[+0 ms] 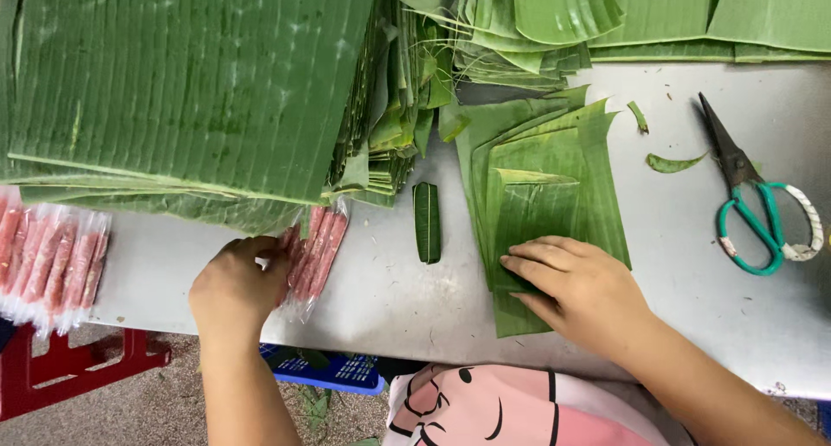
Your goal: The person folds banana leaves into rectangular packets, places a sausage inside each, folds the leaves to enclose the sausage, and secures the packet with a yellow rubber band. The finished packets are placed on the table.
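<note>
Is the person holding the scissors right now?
No, the scissors lie untouched on the table, apart from the right hand pressing on cut banana leaves.

Under the right hand (582, 288), ribbed green banana leaves (541, 191); by the left hand (235, 288), pink-red sausage sticks (313, 254); beyond the right hand, teal-handled scissors (755, 205).
</note>
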